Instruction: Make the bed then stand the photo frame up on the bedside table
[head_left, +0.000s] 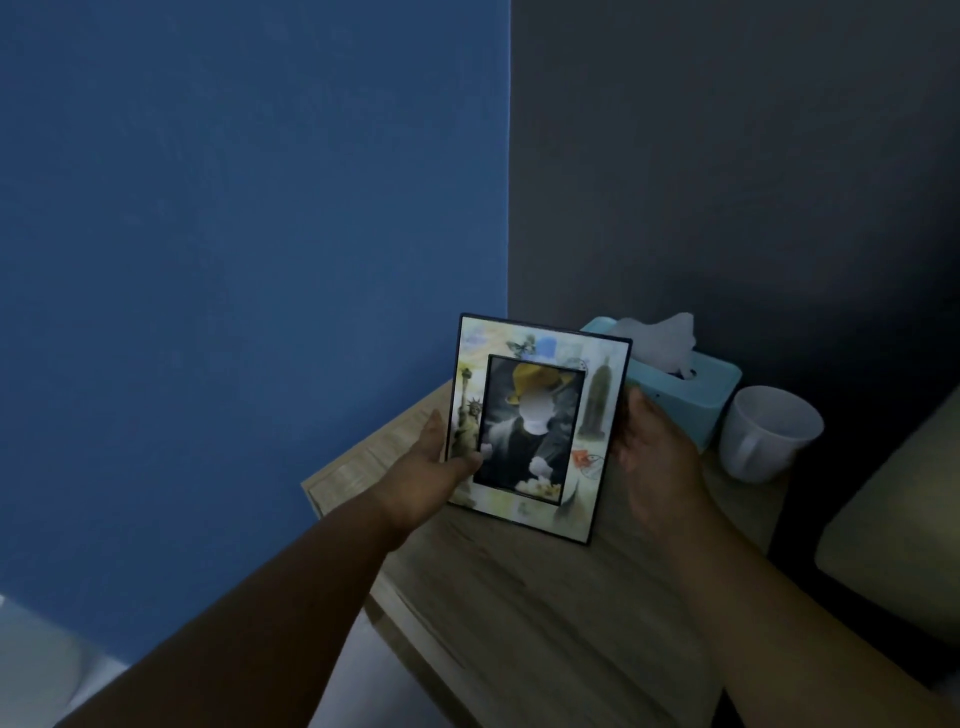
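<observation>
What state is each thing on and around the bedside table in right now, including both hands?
photo frame: upright, picture facing the camera, held from both sides
left hand: gripping the frame's left edge, thumb on its front
right hand: against the frame's right edge
tissue box: behind the frame, a tissue sticking out of its top
white cup: upright, open end up, right of the tissue box
bedside table: front part bare
</observation>
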